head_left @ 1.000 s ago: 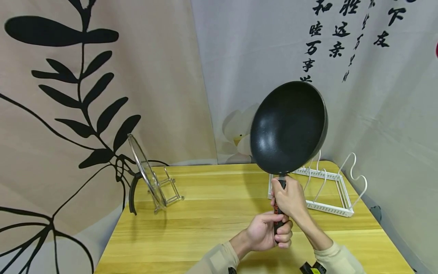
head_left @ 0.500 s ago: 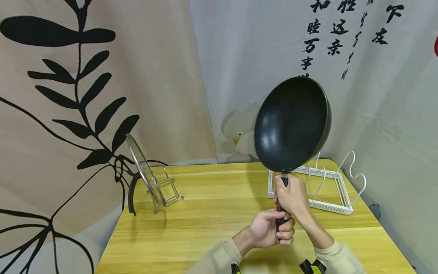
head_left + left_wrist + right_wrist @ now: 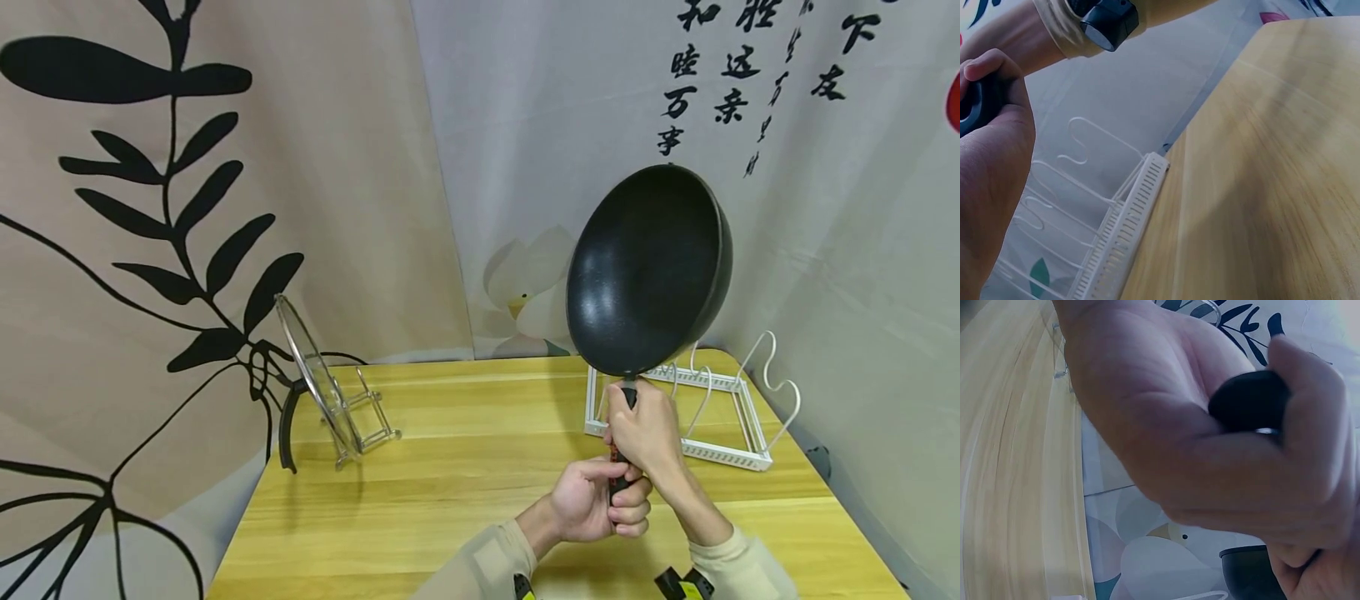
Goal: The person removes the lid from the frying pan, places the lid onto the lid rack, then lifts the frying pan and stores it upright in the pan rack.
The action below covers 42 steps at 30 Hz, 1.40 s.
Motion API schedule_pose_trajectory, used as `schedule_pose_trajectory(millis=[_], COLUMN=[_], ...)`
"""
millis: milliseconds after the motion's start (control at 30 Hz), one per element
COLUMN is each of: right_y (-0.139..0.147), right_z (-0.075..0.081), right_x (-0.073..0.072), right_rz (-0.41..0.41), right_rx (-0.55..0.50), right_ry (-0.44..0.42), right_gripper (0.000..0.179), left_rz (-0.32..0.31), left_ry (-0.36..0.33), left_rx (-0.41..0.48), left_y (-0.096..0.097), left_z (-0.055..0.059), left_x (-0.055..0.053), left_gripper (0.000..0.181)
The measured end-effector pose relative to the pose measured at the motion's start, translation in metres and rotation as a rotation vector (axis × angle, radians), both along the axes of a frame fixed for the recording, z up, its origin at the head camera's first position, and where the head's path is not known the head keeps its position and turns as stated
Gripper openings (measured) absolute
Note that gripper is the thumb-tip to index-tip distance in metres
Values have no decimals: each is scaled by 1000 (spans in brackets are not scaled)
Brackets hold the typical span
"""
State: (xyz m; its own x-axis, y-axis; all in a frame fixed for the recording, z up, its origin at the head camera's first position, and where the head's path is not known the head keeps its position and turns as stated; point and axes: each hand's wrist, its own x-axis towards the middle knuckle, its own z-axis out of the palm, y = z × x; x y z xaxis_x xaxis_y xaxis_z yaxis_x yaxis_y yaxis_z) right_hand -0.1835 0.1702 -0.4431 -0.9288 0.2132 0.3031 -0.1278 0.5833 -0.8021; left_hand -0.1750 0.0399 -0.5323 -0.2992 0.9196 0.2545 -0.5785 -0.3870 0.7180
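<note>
A deep black frying pan (image 3: 648, 267) is held up over the table (image 3: 465, 433), its dark inside facing me and its bowl tilted toward the right. My right hand (image 3: 647, 425) grips the black handle just below the bowl, thumb lying along it. Lower down, my left hand (image 3: 597, 503) curls its fingers round the end of the same handle (image 3: 619, 493). In the right wrist view the rounded handle end (image 3: 1250, 400) pokes out of the fist, and part of the pan (image 3: 1250, 572) shows below. The pan overlaps a white rack in the head view.
That white rack (image 3: 723, 454), with curved wire dividers, stands at the table's right; the left wrist view shows its slotted side (image 3: 1125, 231). At the left, a clear metal-rimmed lid (image 3: 311, 367) leans in a wire stand (image 3: 375, 433). Printed cloth walls (image 3: 360, 208) border the table.
Both hands and the frying pan have shifted slightly right and up together. The grip on the handle looks the same; the rack and lid stay in place.
</note>
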Motion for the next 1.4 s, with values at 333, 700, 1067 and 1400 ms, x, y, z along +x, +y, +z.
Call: schedule_pose_trajectory(millis=[333,700,1067,1400], right_y=[1,3,6,7], right_z=[0,2,1,4], right_x=[-2,-6,-5,-4], right_rz=[-56,-123,-154,-167], right_rx=[85,146,188,208], right_ry=[76,129,149,170], right_gripper=[40,38,38,39], left_rz=[-13,-25,-48,-82], left_ry=[5,-28,-39,-48], left_rx=[15,16,28,45], left_y=[5,8,11,14], left_z=[0,1,0,1], left_x=[-3,-6,-9,-11], left_gripper=[23,22,23,23])
